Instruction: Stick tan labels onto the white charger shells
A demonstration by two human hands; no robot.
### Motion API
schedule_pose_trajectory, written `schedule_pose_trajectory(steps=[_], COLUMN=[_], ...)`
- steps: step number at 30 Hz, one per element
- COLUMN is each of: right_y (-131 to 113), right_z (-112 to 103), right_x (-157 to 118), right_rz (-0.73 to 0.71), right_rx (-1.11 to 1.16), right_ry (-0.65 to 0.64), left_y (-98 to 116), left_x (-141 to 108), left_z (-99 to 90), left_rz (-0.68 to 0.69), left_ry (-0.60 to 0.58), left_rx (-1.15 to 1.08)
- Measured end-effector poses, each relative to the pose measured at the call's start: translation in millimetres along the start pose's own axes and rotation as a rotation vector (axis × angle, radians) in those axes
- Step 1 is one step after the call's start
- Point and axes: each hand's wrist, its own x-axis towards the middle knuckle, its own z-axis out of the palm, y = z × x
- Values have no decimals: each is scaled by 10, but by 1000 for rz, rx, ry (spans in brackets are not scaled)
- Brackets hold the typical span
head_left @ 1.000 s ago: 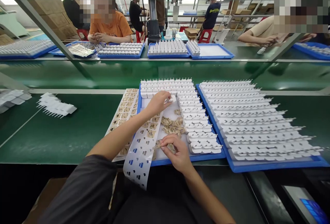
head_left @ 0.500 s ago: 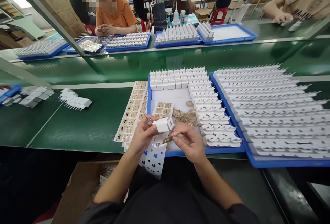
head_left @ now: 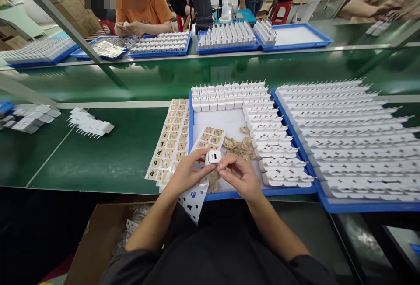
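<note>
left hand [head_left: 188, 172] pinching white charger [head_left: 213, 157], port face upward for access | right hand [head_left: 241, 175] gripping its other side, fingertips at that face | blue tray [head_left: 236, 195] beneath both hands

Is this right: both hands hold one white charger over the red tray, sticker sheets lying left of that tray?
Not quite: the tray is blue, not red, as the head view shows. The rest stands: the left hand and right hand hold one white charger over it, and the sticker sheets lie left of that tray.
</note>
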Motion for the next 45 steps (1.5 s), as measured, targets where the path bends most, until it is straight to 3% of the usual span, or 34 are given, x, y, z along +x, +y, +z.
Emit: schedule_pose_trajectory(steps=[4,10,15,20,27,36,45], right_y=[1,30,70,112,18,35,53], right_z=[-30,-47,-60,-84,-44,21,93], right_x=[-32,-29,-28,-31,10,167,155], right_rz=[-21,5,-2,17,39,59,78], right_rx=[-19,-102,-239,-294,-232,-85,-18], right_ry=[51,71,29,59,142,394,369], left_y=[10,-242,-173,63,-166,-157,-176], left_x=[-42,91,260,365,458,438,428], left_z=[-183,-410,-381,-365,-169,-228,-178], left_rz=[18,67,63,212,404,593,632], left_ry=[88,262,122,-39,28,-53,-44], left_rx=[-35,-164,2,216,173,194,220])
